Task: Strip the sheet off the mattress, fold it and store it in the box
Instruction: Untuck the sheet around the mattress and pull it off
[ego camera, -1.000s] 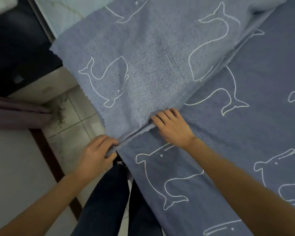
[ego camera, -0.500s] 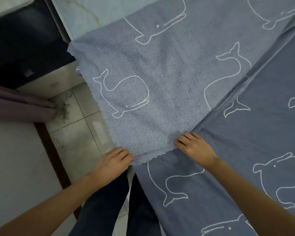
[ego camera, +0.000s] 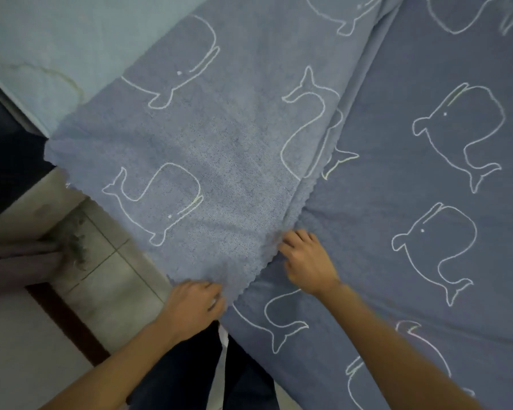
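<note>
**Sheet corner drawn back over the bed, first fold begun**

The blue-grey knitted sheet printed with white whale outlines lay on the bed, and one corner of it was turned over on itself, so that its paler, rougher underside faced up. Compared with a second before, this turned flap had become much wider and flatter: the hands had pulled its scalloped edge toward the person and down to the near side of the bed. At the far left the pale blue mattress was bare, so I judged that the stripping at this corner was done and the folding was only starting.

The left hand gripped the near edge of the flap, with the fingers curled and closed on the cloth. The right hand lay on the sheet just beside the flap's edge, its fingers bent and close together; whether they pinched the cloth or only pressed it, I could not tell, because the picture was blurred there.

The storage box was not visible anywhere. The other corners of the sheet were cut off by the frame, so how much was still tucked in I could not say. The far tip of the flap hung past the mattress corner over the tiled floor.
</note>
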